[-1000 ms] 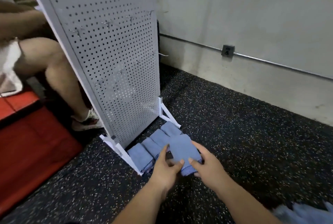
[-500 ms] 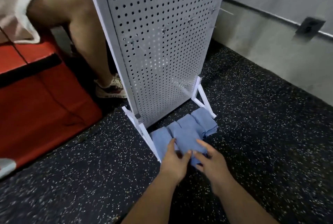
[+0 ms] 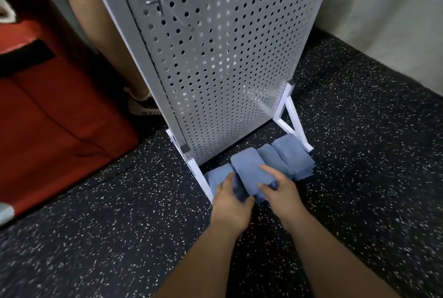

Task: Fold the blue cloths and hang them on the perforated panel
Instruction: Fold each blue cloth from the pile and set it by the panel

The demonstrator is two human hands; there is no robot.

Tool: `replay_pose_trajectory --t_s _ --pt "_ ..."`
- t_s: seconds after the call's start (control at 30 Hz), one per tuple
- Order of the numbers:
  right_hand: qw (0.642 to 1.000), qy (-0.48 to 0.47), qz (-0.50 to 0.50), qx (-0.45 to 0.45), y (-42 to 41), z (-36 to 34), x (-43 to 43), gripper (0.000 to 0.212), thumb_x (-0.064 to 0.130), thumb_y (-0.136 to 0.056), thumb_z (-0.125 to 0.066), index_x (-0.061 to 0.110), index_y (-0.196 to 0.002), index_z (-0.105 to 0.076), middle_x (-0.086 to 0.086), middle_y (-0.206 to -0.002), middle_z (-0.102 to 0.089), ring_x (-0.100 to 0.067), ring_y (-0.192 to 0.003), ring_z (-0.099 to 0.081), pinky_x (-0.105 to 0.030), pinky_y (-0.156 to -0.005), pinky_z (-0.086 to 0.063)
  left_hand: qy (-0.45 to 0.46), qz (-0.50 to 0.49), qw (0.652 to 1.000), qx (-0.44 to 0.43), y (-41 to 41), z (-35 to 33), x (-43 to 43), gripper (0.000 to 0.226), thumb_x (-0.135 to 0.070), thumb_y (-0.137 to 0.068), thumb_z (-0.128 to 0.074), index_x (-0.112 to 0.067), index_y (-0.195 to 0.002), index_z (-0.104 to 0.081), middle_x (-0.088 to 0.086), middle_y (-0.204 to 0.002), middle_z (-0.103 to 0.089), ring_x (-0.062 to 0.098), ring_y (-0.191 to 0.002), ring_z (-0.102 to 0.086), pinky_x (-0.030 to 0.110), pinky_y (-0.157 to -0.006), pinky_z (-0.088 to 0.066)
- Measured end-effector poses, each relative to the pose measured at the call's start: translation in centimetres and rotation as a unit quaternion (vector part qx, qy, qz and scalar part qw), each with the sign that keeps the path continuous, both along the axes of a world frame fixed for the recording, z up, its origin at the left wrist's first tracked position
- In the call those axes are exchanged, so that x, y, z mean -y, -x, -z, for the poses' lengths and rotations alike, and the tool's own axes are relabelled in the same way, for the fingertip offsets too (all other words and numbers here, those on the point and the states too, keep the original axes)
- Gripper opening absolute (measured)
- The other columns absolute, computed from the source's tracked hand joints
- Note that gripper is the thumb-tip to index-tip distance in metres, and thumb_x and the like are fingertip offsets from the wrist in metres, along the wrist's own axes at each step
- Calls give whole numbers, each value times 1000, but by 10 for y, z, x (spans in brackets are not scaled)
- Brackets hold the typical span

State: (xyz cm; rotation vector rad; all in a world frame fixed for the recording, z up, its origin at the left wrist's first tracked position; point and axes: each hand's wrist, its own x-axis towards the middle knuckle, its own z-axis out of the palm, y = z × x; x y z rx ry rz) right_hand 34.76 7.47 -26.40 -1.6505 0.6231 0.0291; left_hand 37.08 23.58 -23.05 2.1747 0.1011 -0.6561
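Blue folded cloth (image 3: 249,173) in the grip of left hand (image 3: 230,199) and right hand (image 3: 282,192), below the perforated panel (image 3: 227,69)

Panel (image 3: 223,62) blocks ahead (feet (image 3: 296,120) flank cloths (image 3: 282,161)); right floor (image 3: 359,177) open.

1. The left hand (image 3: 231,198) and the right hand (image 3: 279,189) together gripped one folded blue cloth (image 3: 249,175).
2. Other folded cloths (image 3: 292,156) lay in a row on the speckled floor (image 3: 119,225), at the foot of the upright perforated panel (image 3: 227,57).
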Motion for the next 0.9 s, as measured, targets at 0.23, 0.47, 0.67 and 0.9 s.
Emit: replay_pose_trajectory --t_s 0.23,0.47,0.67,0.9 --pt "950 282 -107 -78 2 27 1 57 14 -100 -66 38 -150 -57 -2 -136 -56 -23 -111 -62 -38 -107 -50 19 -6 999 -29 -1 13 -2 91 -37 -90 -77 -39 -165 -25 -8 -161 -44 20 -139 -55 41 -112 -50" --pt "916 351 -168 -94 3 24 0 71 4 -97 -60 45 -154 -49 7 -142 -50 -23 -124 -52 -38 -108 -49 26 -9 999 -26 1 21 -6 92 -33 -91 -78 -37 -166 -25 -13 -162 -44 10 -143 -51 32 -118 -42" --pt "912 354 -183 -98 6 18 1 77 0 -94 -58 47 -154 -49 7 -147 -42 -23 -132 -44 -38 -115 -44 5 18 1000 -12 0 17 -7 90 -29 -91 -79 -33 -166 -28 -9 -164 -42 12 -146 -47 31 -121 -39" --pt "914 355 -176 -82 42 -23 10 64 9 -101 -59 44 -154 -51 9 -154 -39 -19 -137 -43 -35 -117 -42 -39 107 993 33 23 -10 -4 89 -34 -95 -75 -32 -168 -24 -8 -168 -34 17 -151 -39 34 -121 -35"
